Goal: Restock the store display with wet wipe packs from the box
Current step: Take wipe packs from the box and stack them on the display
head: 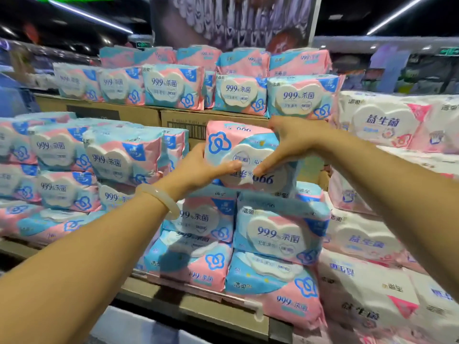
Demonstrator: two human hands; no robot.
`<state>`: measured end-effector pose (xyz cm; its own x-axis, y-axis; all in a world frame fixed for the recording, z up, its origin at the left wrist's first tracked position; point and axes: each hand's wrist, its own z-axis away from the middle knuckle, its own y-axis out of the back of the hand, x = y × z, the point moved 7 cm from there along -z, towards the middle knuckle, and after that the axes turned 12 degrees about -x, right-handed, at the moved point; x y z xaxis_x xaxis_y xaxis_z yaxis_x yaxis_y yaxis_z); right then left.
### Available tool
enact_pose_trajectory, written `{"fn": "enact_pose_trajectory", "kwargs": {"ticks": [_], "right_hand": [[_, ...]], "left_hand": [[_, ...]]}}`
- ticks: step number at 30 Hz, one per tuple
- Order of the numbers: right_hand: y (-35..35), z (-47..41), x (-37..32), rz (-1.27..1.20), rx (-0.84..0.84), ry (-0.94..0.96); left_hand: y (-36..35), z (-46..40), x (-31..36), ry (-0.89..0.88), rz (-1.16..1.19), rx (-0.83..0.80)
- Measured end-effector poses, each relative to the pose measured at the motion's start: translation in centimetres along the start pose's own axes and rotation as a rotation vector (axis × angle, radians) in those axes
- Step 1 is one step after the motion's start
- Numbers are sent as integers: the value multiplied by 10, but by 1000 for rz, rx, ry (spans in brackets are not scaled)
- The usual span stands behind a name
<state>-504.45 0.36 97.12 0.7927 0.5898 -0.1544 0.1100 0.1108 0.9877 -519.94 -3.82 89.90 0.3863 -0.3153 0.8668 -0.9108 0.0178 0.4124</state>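
A pink and blue wet wipe pack (231,145) with a white heart-shaped lid is held upside down in the middle of the display, above a stack of like packs (275,234). My left hand (198,170) grips its lower left edge, thumb on the lid; a pale bangle sits on that wrist. My right hand (288,145) holds the pack's right side from above, fingers over its top right corner and thumb on the lid. The box the packs come from is out of view.
Rows of the same packs fill the upper tier (171,85) and the left stack (119,157). Cardboard cartons (178,120) support the upper tier. White and pink packs (382,122) stand to the right. The shelf's front edge (198,309) runs below.
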Motion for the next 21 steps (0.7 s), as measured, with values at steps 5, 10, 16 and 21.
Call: {"fn": "enact_pose_trajectory", "kwargs": {"ticks": [5,10,16,21], "right_hand": [[-40,-32,22,129,-60,-13],[-36,-33,28,-19,-177,54],[-36,-26,28,4,-25,45],[-30,-16,35,-262,56,144]], "left_hand": [[-11,-7,-55,77,-170,-39],[-8,-12,-70,233,-463,-74],[-8,-13,-69,264,-273,-5],[-3,-6,-44,91,-50,63]]}}
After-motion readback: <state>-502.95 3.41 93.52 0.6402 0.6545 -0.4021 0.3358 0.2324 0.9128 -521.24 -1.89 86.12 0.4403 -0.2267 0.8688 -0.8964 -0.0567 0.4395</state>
